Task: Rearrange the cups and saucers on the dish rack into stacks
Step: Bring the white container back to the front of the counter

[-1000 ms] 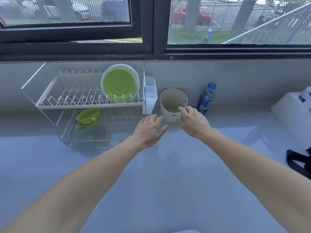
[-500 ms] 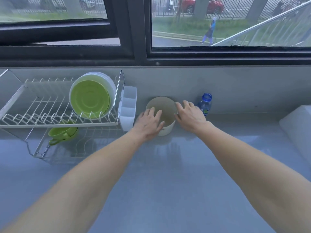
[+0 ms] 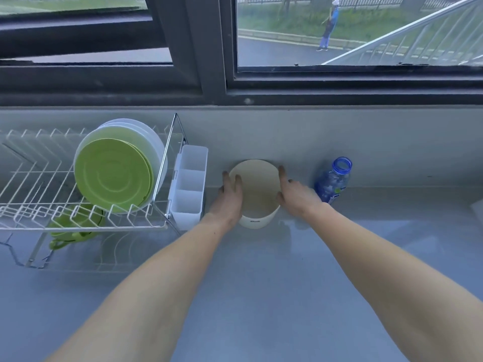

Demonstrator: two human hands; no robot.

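Left hand: the left hand lies flat against the left wall of the cream container, fingers stretched along its rim, pressing rather than curled around it.
Right hand: the right hand presses the right wall of the same container, fingers extended; the two hands clasp it between them.
Cream container: round, open-topped, standing upright on the desk against the back wall; nothing can be made out inside it.
Saucers: the saucers stand on edge in the upper tier of the dish rack, at about 9 o'clock from the left hand and well apart from it; green ones in front, white ones behind, leaning together.
Cups: the green cups sit on the lower tier under the saucers, at about 8 o'clock from the left hand; seen through the wires, their number cannot be told.
Cutlery holder: the white cutlery holder hangs on the right end of the rack, just beside the left hand, split into three compartments.
Bottle: the blue bottle stands uncapped at 3 o'clock from the container, near the right hand.
Writing: a small dark mark low on the container's front, and a label on the bottle, both too small to read.
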